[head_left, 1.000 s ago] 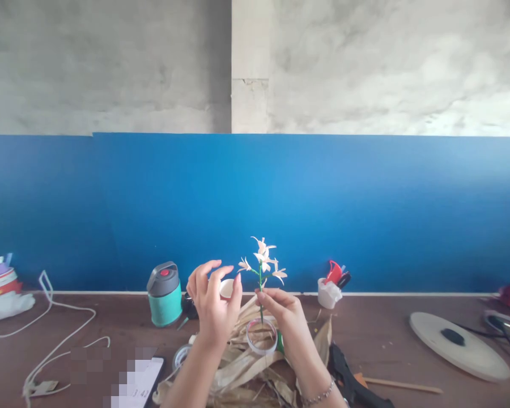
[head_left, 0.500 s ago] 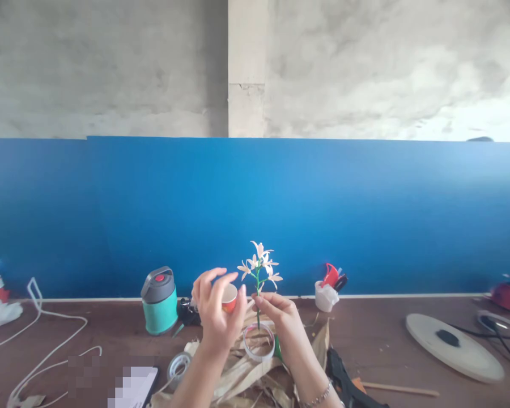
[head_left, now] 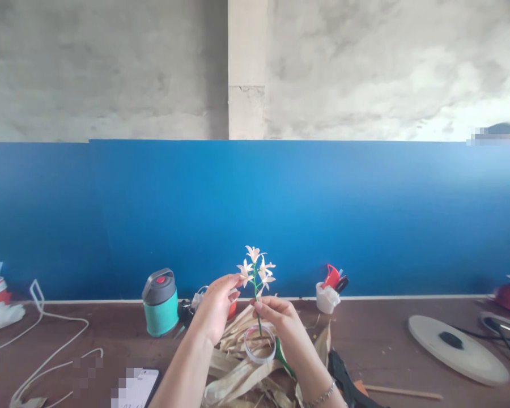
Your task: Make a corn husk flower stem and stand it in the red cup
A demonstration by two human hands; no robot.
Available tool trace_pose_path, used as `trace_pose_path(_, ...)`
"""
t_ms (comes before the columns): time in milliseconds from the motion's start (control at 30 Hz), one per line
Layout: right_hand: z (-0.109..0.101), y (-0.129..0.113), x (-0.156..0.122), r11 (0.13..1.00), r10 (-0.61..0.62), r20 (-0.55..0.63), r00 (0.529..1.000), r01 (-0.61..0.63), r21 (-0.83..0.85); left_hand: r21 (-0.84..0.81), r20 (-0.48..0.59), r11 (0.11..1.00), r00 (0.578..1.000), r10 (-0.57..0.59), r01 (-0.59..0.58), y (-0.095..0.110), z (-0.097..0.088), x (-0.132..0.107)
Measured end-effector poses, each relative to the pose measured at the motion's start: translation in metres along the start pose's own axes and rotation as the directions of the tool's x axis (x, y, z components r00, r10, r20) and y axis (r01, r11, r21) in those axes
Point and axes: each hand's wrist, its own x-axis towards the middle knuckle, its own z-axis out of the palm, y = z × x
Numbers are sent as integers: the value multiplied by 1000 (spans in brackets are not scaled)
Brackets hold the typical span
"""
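Note:
My right hand (head_left: 283,317) pinches the green stem of a spray of artificial flowers (head_left: 255,271) between thumb and fingers. The spray stands upright with several pale cream blossoms at its top. My left hand (head_left: 219,303) reaches up from the left, its fingertips closed at a petal of the lower-left blossom; the thumb is mostly hidden. Beneath the stem's lower end is a pale ring, like a tape roll (head_left: 260,358), lying over dried husk strips (head_left: 233,377). A green handle (head_left: 284,358) shows beside my right wrist.
Left of my hands stand a teal flask (head_left: 161,311) and a phone (head_left: 142,385); a white cable (head_left: 63,317) loops farther left. To the right are a white cup (head_left: 327,299) with tools, a black glue gun (head_left: 344,379), a wooden stick (head_left: 403,392) and a round pale lid (head_left: 471,360).
My left hand has gone from spread fingers beside the flowers to closed fingertips at a blossom. The spray has shifted slightly left and turned. My right hand keeps hold of the stem.

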Motion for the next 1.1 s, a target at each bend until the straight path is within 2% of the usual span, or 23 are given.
trace_pose_path(100,-2,3,1,997,55,38,998,-57,51,-111,11,983,990,-144,144,-1,6,-5)
trace_pose_path(167,-3,4,2,995,78,61,995,-82,65,-129,-2,974,982,-190,188,-4,6,-5)
trace_pose_path(267,-5,3,3,999,51,53,997,-51,7,-82,-87,992,991,-102,95,-6,1,-4)
trace_pose_path(367,-6,0,3,998,14,17,1000,-13,-62,43,-140,995,985,100,-95,1,-7,-5)
trace_pose_path(433,-7,-1,3,997,16,18,1000,-14,-74,170,-51,962,973,227,-215,9,-11,-5)
trace_pose_path(500,-8,0,2,998,33,47,998,-30,-60,260,100,927,962,253,-271,17,-13,-5)
trace_pose_path(600,-9,1,2,998,44,92,995,-41,-40,325,234,914,957,171,-242,25,-14,-3)
trace_pose_path(800,-10,1,2,998,11,130,992,-2,-65,376,269,892,951,155,-252,27,-14,-3)
trace_pose_path(867,-11,1,2,997,13,136,991,-3,-71,329,243,924,963,114,-193,24,-13,-4)
trace_pose_path(967,-12,1,2,997,17,126,992,-8,-76,268,148,960,988,44,-83,20,-11,-6)
trace_pose_path(1033,-13,1,2,996,11,121,993,0,-88,271,90,962,996,20,-44,18,-9,-7)
trace_pose_path(1100,-14,1,2,994,0,122,993,13,-104,289,83,957,996,-14,-11,19,-7,-9)
